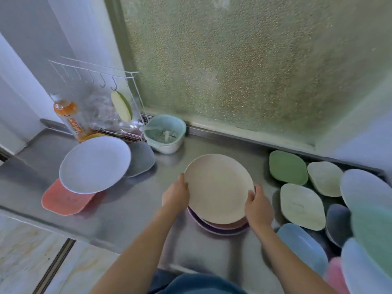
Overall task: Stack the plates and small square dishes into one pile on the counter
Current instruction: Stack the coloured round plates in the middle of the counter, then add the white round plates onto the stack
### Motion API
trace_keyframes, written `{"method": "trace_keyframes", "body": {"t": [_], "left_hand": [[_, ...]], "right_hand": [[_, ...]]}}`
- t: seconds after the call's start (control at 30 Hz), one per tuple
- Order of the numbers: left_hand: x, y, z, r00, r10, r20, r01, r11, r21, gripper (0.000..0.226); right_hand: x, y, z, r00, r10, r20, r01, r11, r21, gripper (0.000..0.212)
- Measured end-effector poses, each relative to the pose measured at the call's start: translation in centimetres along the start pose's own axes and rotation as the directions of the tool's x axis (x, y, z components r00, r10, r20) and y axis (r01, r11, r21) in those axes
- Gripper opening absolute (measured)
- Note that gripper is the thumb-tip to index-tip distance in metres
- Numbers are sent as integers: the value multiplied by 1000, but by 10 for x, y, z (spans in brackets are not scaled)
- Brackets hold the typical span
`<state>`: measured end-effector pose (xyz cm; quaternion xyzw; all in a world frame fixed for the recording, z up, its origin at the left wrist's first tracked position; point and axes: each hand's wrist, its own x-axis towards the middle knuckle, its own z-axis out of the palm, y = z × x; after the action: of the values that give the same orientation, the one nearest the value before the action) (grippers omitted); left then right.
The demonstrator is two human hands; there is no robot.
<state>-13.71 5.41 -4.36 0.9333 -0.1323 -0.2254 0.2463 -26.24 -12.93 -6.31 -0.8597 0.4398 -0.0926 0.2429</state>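
A round cream plate (218, 187) tops a small pile on the steel counter (135, 200), over a pink plate (233, 225) and a purple plate (214, 230). My left hand (176, 194) grips its left rim and my right hand (257, 206) grips its right rim. To the left, a pale blue round plate (95, 166) rests on a coral square dish (63, 202) and a grey square dish (142, 160). On the right lie several square dishes: green (287, 167), cream (324, 178), pale green (301, 205), blue (301, 247).
A mint tub (165, 134) with utensils stands at the back by the frosted window. A white wire rack (118, 98) and an orange bottle (70, 117) occupy the back left corner. More plates crowd the far right edge (369, 230). The counter's front edge drops to the floor at left.
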Motion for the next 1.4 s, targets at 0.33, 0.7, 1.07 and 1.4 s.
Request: {"method": "trace_keyframes", "body": {"t": [0.33, 0.7, 1.07, 1.4], "left_hand": [[5, 10, 21, 998, -51, 38, 46, 989, 138, 44], [13, 1, 19, 997, -2, 82, -13, 984, 178, 38], [34, 32, 23, 977, 179, -119, -140, 951, 277, 29], [30, 131, 77, 760, 586, 280, -650, 670, 358, 38]], "right_hand": [[5, 29, 3, 985, -31, 168, 59, 985, -164, 37], [-1, 50, -18, 990, 110, -92, -110, 994, 11, 35], [11, 139, -97, 450, 855, -258, -630, 509, 587, 47], [14, 165, -125, 315, 924, 217, -230, -148, 962, 36]]}}
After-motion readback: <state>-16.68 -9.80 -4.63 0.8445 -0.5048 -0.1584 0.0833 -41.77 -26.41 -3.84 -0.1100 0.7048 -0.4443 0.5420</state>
